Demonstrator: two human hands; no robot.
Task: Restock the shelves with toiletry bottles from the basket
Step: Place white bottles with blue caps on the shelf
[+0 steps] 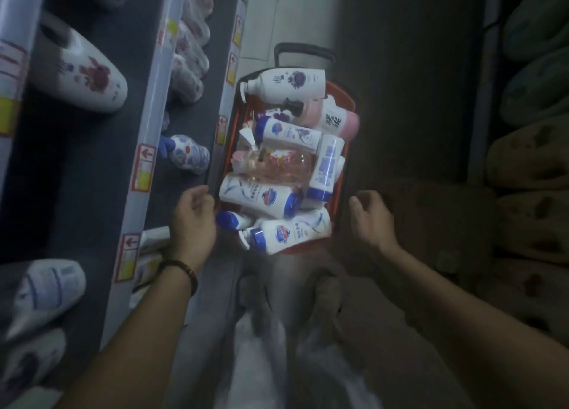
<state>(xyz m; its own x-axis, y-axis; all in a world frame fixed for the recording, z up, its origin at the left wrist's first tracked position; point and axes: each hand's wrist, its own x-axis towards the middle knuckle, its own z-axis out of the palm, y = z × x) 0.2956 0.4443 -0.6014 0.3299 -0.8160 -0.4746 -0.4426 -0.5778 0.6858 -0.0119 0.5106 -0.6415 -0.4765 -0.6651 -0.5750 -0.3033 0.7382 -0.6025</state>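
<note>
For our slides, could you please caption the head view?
Empty left hand and right hand flank an orange basket heaped with toiletry bottles beside shelves.

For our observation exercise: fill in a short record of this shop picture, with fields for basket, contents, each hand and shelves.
Basket: red basket, on the floor, black handle at far end
Contents: piled bottles, mostly white with blue caps; clear pink bottle mid-pile; white pump bottle at far end
Left hand: by the basket's near left corner, loosely curled, holding nothing
Right hand: right of the basket, apart from it, holding nothing
Shelves: left of the basket, partly stocked with bottles
</note>
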